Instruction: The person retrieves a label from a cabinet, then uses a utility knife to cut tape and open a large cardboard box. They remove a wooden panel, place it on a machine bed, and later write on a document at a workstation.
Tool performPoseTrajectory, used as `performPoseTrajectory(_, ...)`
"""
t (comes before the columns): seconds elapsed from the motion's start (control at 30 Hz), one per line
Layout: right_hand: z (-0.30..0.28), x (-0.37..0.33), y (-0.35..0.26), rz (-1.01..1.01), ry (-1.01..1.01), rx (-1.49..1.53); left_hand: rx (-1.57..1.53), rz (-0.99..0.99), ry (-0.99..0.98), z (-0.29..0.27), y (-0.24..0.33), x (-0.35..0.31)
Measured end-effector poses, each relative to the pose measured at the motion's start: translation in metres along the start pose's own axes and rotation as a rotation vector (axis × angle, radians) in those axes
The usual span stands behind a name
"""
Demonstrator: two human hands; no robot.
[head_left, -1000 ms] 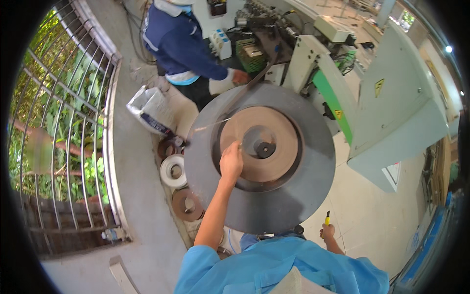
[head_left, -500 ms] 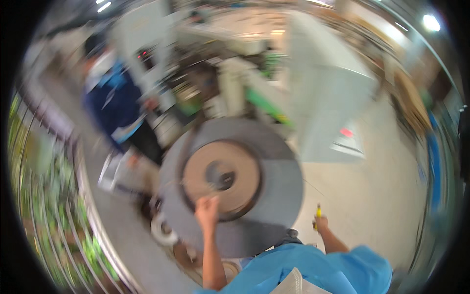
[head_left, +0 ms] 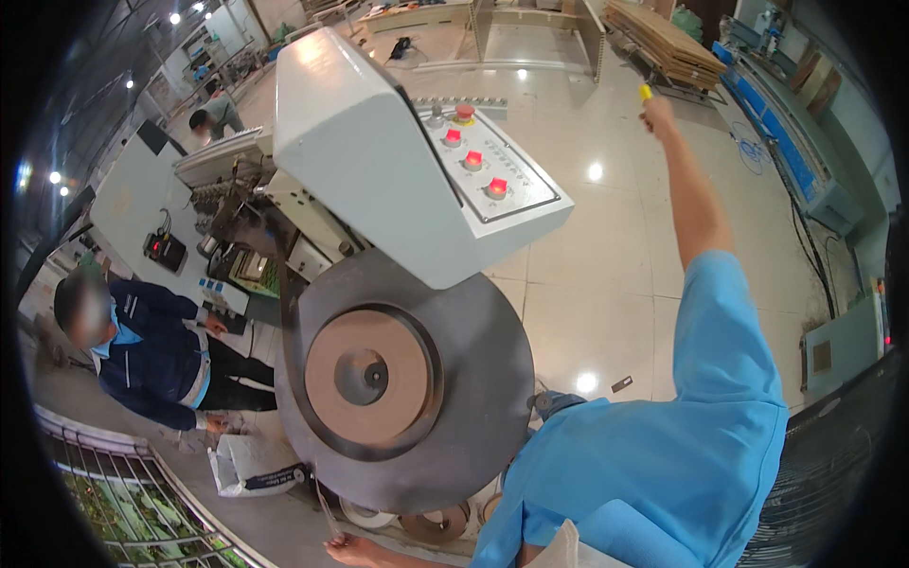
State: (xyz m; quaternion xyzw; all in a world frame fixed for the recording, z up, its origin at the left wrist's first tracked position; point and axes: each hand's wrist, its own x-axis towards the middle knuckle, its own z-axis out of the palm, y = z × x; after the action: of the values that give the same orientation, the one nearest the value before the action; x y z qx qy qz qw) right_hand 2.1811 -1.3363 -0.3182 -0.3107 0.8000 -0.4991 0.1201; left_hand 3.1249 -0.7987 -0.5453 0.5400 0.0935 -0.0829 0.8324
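Single head-worn fisheye view, looking steeply down and forward over the wearer's own body.

The lens sits close above a large grey disc (head_left: 407,379) carrying a brown paper roll (head_left: 369,377); a white machine housing (head_left: 379,151) rises just beyond. The workshop floor (head_left: 606,246) curves away toward the dark circular rim. No second view overlaps it.

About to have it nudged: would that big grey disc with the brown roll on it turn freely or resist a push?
The grey disc looks thick and metal, so probably heavy and stiff. It sits on a central hub, so a push likely spins rather than tips it.
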Motion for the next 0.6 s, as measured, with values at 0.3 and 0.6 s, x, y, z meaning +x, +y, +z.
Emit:
performPoseTrajectory(0.3, 0.022, 0.118, -0.021, -0.063, -0.156, -0.056, 0.096, -0.137, 0.495, -0.153, -0.083, -0.079)
performPoseTrajectory(0.6, 0.065, 0.075, -0.015, 0.067, -0.071, 0.042, 0.385, -0.424, 0.724, -0.227, -0.123, -0.156)
